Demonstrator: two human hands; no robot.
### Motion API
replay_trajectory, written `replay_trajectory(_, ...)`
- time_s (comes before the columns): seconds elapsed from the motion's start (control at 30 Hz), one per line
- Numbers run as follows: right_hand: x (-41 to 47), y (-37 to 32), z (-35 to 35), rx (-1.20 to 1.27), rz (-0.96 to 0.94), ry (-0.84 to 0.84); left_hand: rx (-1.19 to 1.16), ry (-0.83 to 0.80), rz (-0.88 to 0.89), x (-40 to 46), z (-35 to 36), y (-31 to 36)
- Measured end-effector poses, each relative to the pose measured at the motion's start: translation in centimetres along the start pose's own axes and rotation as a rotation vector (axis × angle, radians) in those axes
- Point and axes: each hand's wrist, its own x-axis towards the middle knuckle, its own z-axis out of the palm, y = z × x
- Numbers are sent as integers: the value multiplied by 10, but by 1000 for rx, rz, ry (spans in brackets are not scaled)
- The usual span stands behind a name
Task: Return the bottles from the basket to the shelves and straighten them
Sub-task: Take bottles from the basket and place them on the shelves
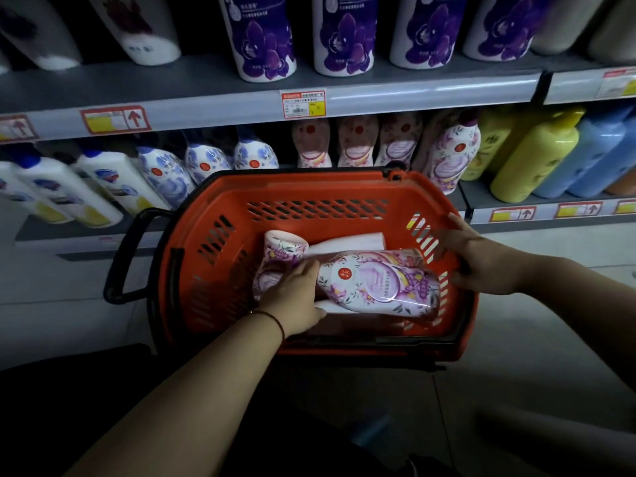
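Head view: the red slotted plastic shopping basket (309,197) sits on the floor against the grey metal lower shelf (550,215). Inside it, a pink floral-wrapped plastic bottle (378,282) lies on its side along the near right wall, its base toward the right rim. A second floral bottle (280,251) lies partly beneath it toward the left wall, and white bottles (347,244) show underneath.

My left hand (292,297) rests on the neck end of the top bottle, fingers curled over it. My right hand (478,259) is at the basket's right rim beside the bottle's base, fingers spread; I cannot tell whether they touch the bottle or only the rim.

Assessment: the retrieval step is in hand, and nothing from this basket is yet on its way up. The matching floral bottles (447,156) stand at the lower shelf's front edge just behind the basket's far right corner. The next move calls for a firm two-handed lift clear of the rim, then setting the bottle upright, label forward.
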Motion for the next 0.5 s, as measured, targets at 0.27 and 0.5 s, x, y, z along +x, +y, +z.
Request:
replay_trajectory(0.27, -2, 8, 0, -393, 182, -297, 263, 122, 56, 18, -1, 16)
replay_trajectory(0.5, 45, -78, 47, -96, 386, 2, 236, 23, 19, 27, 10, 11)
